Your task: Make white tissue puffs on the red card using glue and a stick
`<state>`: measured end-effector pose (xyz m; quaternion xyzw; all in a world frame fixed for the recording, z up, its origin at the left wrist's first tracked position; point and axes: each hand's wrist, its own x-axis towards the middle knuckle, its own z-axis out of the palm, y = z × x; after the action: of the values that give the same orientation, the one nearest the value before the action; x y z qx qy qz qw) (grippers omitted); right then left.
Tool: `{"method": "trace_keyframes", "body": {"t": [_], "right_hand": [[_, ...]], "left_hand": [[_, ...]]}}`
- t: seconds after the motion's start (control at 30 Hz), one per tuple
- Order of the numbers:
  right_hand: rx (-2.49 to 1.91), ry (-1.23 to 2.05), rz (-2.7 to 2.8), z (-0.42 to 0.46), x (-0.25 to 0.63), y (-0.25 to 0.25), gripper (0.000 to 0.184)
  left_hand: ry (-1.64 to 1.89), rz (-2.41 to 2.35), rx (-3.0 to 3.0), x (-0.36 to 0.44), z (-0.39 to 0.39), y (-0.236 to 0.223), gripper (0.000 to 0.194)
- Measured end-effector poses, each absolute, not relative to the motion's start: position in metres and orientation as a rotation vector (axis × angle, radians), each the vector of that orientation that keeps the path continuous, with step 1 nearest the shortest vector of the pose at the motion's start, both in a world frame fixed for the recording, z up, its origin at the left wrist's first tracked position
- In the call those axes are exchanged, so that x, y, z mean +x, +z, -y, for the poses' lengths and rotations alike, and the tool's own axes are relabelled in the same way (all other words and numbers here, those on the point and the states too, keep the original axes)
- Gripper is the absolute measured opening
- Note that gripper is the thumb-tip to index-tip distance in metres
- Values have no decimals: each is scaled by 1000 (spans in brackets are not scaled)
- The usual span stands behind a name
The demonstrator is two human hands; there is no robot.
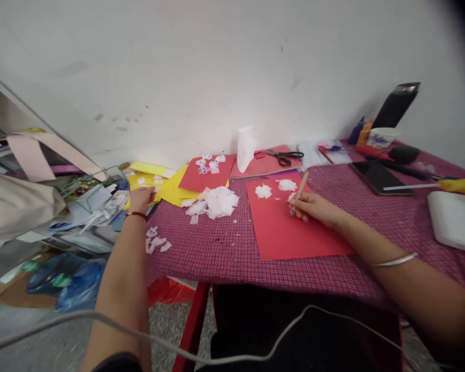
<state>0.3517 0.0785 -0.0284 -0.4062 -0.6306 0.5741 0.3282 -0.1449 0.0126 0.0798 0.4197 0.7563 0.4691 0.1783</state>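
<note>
Held in my right hand [312, 206] is a light brown pen [303, 182], its dark tip angled down close to a red paper sheet [290, 237]. Two white tufts of paper, a left one [263, 191] and a right one [287, 184], lie on the upper part of that sheet. Far to the left, my left hand [140, 200] reaches over yellow paper [174, 191] bearing small white pieces [157, 180]. Its fingers are drawn together at the paper; what is between them is too small to tell. Between the hands sits a pile of white paper pieces [219, 201].
Behind the pile lies a red card [207, 173] with blue-spotted white pieces. Black-handled scissors [284, 156] rest near the wall. At right are a phone [380, 177], a paper cup [383, 137] and a white box [455, 219]. A pale cable [217, 360] crosses in front.
</note>
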Motion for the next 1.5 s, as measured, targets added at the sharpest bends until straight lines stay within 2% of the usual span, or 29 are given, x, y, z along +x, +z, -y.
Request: {"method": "trace_keyframes", "body": {"t": [0.17,0.27,0.4,0.47,0.57,0.8,1.1,1.3,1.43,1.5], "right_hand": [[-993,1400,1506,-72,346,-19,39],[-943,1326,1418,-70,343,-9,37],[-862,1250,1341,-70,344,2,34],[-814,1241,1329,-69,344,5,34],[-752,1259,1350,-66,343,6,31],[-724,1290,1432,-64,338,4,18],[-756,1294,1462,-63,333,0,13],[-742,1296,1386,-65,334,-1,23],[-713,1337,1302,-65,334,0,31],[-691,1370,1259,-63,333,0,33]], "left_hand": [[1372,-1695,1275,-51,-52,83,13],[1275,-1375,1347,34,-62,66,16],[1190,-1151,1328,119,-61,37,33],[1176,-1128,1299,140,-60,25,30],[1158,-1150,1254,149,-59,12,22],[1132,-1174,1176,147,-51,7,23],[1140,-1083,1068,154,-46,8,19],[1166,-983,920,150,-50,10,21],[1172,-905,931,151,-45,11,5],[1210,-880,961,153,-42,10,12]]}}
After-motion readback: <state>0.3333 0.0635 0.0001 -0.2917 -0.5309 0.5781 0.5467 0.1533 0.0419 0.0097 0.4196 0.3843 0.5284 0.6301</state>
